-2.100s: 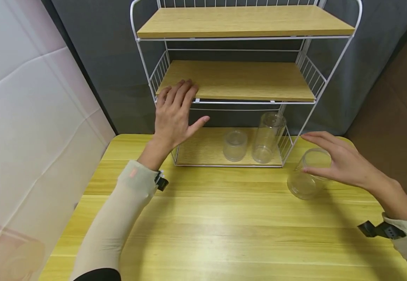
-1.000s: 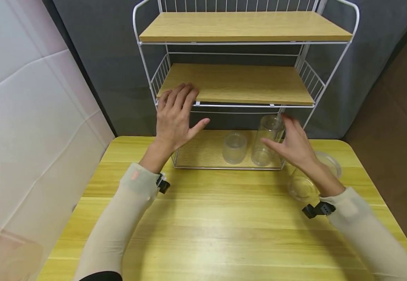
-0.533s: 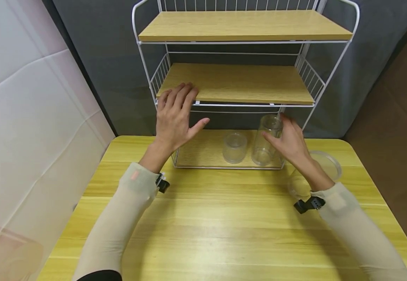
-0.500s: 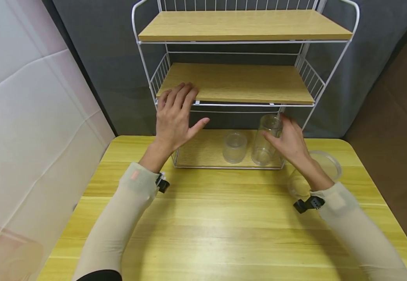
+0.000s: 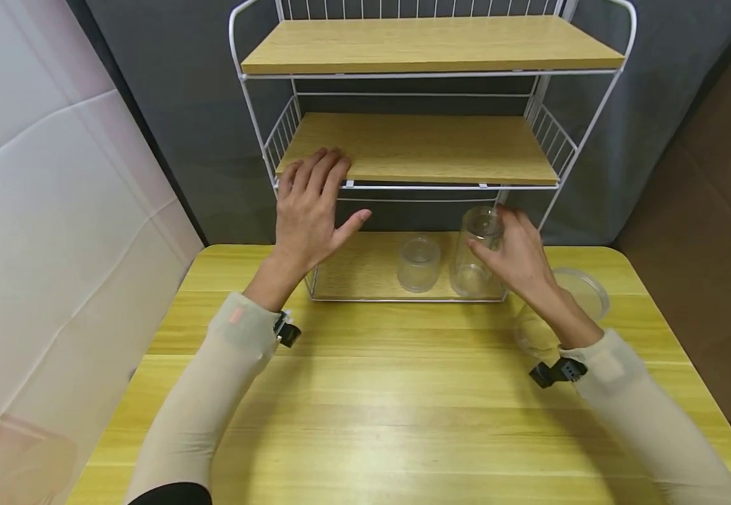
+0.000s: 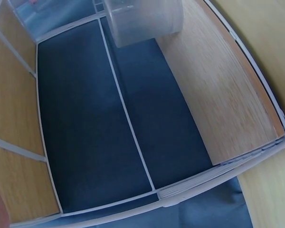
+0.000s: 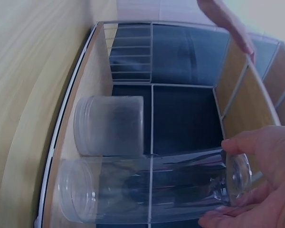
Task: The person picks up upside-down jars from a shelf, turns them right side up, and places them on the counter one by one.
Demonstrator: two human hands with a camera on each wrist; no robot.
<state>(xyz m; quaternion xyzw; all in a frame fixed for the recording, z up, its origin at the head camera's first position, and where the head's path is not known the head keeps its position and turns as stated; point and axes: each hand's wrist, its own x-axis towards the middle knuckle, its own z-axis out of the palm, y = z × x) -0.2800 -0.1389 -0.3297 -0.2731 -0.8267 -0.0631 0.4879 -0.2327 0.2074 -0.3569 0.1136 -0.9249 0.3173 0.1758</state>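
My left hand (image 5: pixel 305 214) rests its fingers on the front edge of the shelf rack's middle board (image 5: pixel 416 151), thumb spread to the side. At the right of the bottom board (image 5: pixel 356 270), a tall clear jar (image 5: pixel 466 270) stands upright. My right hand (image 5: pixel 517 252) holds that jar near its top, thumb on one side and fingers on the other, as the right wrist view shows. Left of it, a short clear jar (image 5: pixel 419 265) stands apart from my hands. Behind my right forearm, a wide clear jar (image 5: pixel 583 291) on the table is partly hidden.
The white wire rack's upper board (image 5: pixel 431 45) overhangs the lower levels. Wire side rails (image 5: pixel 551 133) and a thin front rail border the boards. The yellow wooden table (image 5: pixel 365 407) extends in front, with a pale sheet (image 5: pixel 69 231) at left and a brown panel (image 5: pixel 706 231) at right.
My right hand has left the wide jar on the table, moved left to the rack and taken hold of the tall jar's top. My left hand has kept its place.
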